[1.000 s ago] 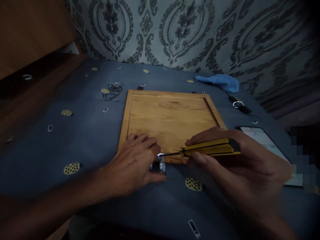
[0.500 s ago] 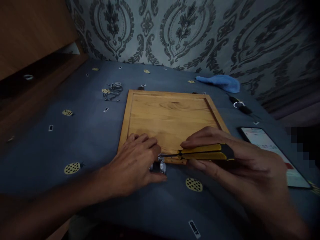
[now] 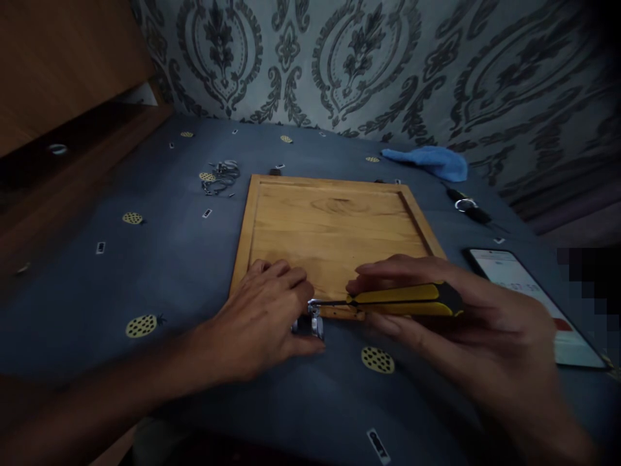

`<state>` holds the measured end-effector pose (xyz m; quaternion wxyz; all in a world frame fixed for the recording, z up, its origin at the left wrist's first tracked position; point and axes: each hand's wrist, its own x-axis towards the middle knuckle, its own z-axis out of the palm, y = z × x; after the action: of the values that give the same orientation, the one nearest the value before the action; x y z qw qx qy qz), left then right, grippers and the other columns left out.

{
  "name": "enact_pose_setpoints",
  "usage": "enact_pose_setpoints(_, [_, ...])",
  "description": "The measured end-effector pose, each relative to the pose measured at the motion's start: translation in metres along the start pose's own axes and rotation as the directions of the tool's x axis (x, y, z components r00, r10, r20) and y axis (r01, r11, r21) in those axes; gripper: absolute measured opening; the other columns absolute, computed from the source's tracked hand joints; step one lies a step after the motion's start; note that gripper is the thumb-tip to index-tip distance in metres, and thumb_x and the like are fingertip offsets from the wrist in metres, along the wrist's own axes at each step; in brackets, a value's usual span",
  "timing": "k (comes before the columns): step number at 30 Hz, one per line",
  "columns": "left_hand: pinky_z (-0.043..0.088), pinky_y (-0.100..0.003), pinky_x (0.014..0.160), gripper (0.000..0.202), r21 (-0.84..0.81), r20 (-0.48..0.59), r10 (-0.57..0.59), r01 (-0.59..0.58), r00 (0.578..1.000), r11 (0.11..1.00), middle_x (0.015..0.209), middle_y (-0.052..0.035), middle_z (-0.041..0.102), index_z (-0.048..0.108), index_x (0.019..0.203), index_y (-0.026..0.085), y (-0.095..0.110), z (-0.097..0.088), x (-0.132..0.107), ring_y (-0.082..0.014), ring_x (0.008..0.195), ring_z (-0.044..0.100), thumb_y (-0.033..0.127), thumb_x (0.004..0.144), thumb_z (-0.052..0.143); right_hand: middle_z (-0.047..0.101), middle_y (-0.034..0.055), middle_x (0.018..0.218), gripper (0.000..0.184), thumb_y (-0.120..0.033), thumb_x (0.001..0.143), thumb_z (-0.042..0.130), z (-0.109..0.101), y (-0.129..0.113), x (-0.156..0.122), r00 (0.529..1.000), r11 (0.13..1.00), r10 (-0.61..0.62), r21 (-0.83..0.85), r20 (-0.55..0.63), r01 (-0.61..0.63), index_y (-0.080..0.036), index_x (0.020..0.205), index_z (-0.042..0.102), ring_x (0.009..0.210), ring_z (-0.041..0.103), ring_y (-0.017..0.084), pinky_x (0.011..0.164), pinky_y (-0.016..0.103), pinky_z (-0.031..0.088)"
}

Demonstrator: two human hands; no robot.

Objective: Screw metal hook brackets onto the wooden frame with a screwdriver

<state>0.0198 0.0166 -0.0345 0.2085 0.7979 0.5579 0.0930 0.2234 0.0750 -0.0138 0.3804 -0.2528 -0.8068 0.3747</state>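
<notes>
My left hand (image 3: 272, 317) is closed, its curled fingers resting on the near edge of a framed wooden panel (image 3: 334, 226). Between thumb and fingers it grips a small shiny metal fitting (image 3: 317, 327) at that edge; the fingers hide much of the fitting. In my right hand (image 3: 466, 323) lies a yellow-and-black screwdriver (image 3: 407, 300), held almost level with its shaft pointing left. The screwdriver's tip meets the upper part of the fitting, next to my left fingers. The panel lies flat on the dark blue patterned cloth (image 3: 179, 272).
Beyond the panel on the left lies a small heap of metal pieces (image 3: 223, 176). A blue rag (image 3: 431, 162), a dark object with a metal ring (image 3: 466, 205) and a phone (image 3: 533, 298) are at the right. A wooden cabinet (image 3: 72, 65) borders the left side; patterned wallpaper (image 3: 315, 58) rises behind.
The screwdriver's handle has turned slightly in my right fingers, and its rear end sits a little farther right. My left hand keeps its hold on the fitting. The view has shifted slightly.
</notes>
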Motion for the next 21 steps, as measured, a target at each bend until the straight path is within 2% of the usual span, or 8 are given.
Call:
enact_pose_setpoints(4, [0.041,-0.044,0.090,0.041,-0.010,0.023,-0.014,0.014,1.000,1.000,0.101,-0.0058,0.066,0.068,0.101,0.014,0.0014,-0.0010,0.0009,-0.0283,0.102,0.058,0.049,0.083,0.081,0.078,-0.0016,0.094,0.029,-0.020,0.088,0.076,-0.0024,-0.0007,0.0026,0.997,0.999,-0.050,0.001,0.067,0.050,-0.036,0.112,0.076,0.083,0.075,0.020,0.068,0.028,0.063])
enact_pose_setpoints(7, [0.041,-0.044,0.090,0.042,-0.007,0.034,-0.021,0.021,0.999,1.000,0.099,-0.0057,0.065,0.067,0.099,0.014,0.0019,-0.0009,0.0002,-0.0282,0.101,0.058,0.050,0.082,0.081,0.077,-0.0018,0.088,0.022,-0.019,0.088,0.077,0.0004,-0.0012,0.0048,0.993,0.993,-0.110,-0.029,0.047,0.111,-0.032,0.106,0.076,0.079,0.074,0.018,0.066,0.027,0.061])
enact_pose_setpoints(12, [0.041,-0.043,0.088,0.041,-0.026,-0.010,0.010,-0.010,1.000,1.000,0.098,-0.0045,0.064,0.066,0.095,0.014,-0.0008,0.0016,-0.0019,-0.0274,0.100,0.058,0.050,0.082,0.081,0.075,-0.0016,0.084,0.020,-0.019,0.085,0.081,0.0055,0.0005,0.0029,0.984,0.980,-0.180,-0.088,0.015,0.180,-0.028,0.102,0.073,0.072,0.072,0.017,0.062,0.027,0.059])
enact_pose_setpoints(14, [0.040,-0.043,0.087,0.041,-0.025,-0.018,0.013,-0.014,1.000,1.000,0.097,-0.0044,0.064,0.065,0.094,0.014,-0.0018,0.0022,-0.0021,-0.0274,0.099,0.058,0.049,0.081,0.082,0.074,-0.0010,0.083,0.022,-0.018,0.084,0.081,0.0065,0.0011,0.0004,0.978,0.975,-0.207,-0.090,-0.038,0.203,-0.028,0.101,0.072,0.071,0.071,0.019,0.060,0.030,0.059])
enact_pose_setpoints(18, [0.040,-0.042,0.087,0.041,-0.022,-0.026,0.015,-0.016,1.000,1.000,0.097,-0.0042,0.063,0.065,0.093,0.014,-0.0020,0.0021,-0.0013,-0.0273,0.099,0.057,0.049,0.080,0.082,0.072,-0.0007,0.082,0.020,-0.014,0.085,0.079,0.0067,0.0006,-0.0038,0.946,0.980,-0.196,-0.076,-0.257,0.183,-0.029,0.096,0.072,0.074,0.069,0.021,0.066,0.035,0.059])
enact_pose_setpoints(21, [0.040,-0.042,0.088,0.042,-0.017,-0.017,0.012,-0.013,1.000,1.000,0.097,-0.0042,0.063,0.065,0.095,0.014,-0.0016,0.0020,-0.0003,-0.0274,0.100,0.058,0.049,0.080,0.083,0.071,-0.0014,0.082,0.017,-0.014,0.084,0.079,0.0071,0.0000,-0.0035,0.950,0.985,-0.163,-0.102,-0.267,0.140,-0.028,0.090,0.071,0.073,0.068,0.019,0.064,0.033,0.058])
